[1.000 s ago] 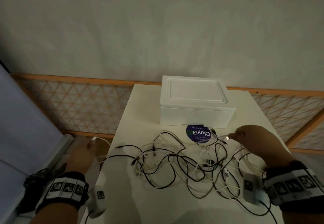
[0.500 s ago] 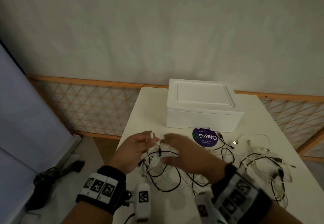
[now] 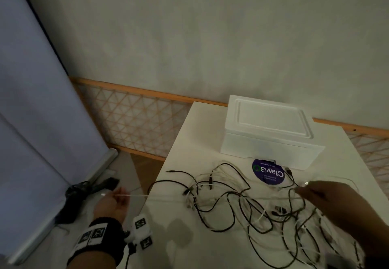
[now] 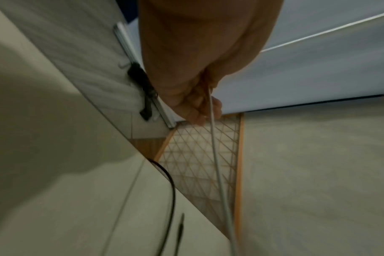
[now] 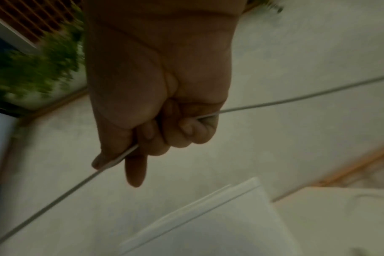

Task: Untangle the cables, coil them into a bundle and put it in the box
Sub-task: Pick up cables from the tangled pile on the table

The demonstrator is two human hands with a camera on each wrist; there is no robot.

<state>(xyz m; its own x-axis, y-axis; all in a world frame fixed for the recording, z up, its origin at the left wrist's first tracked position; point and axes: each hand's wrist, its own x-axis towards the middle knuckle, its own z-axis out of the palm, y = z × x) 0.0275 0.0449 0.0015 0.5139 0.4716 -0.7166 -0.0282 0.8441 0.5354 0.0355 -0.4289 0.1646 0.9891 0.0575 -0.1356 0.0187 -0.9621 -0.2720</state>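
Note:
A tangle of black and white cables (image 3: 248,203) lies on the white table (image 3: 189,134). A thin white cable (image 3: 134,195) is stretched taut above the tangle between both hands. My left hand (image 3: 113,200) grips one end of it out past the table's left edge; the cable (image 4: 215,155) runs from its curled fingers (image 4: 197,107). My right hand (image 3: 328,197) holds the other end over the right side of the tangle, fingers curled round the cable (image 5: 274,102). The white foam box (image 3: 267,129) stands with its lid on at the back of the table.
A round purple sticker (image 3: 268,174) lies in front of the box. A lattice panel with a wooden rail (image 3: 134,119) runs along the wall. A grey-blue panel (image 3: 31,121) stands at the left, with a dark object (image 3: 88,188) on the floor at its foot.
The hands were together over the left of the tangle half a second ago. They have drawn apart, left hand off the table's left edge, right hand to the right, pulling the white cable taut.

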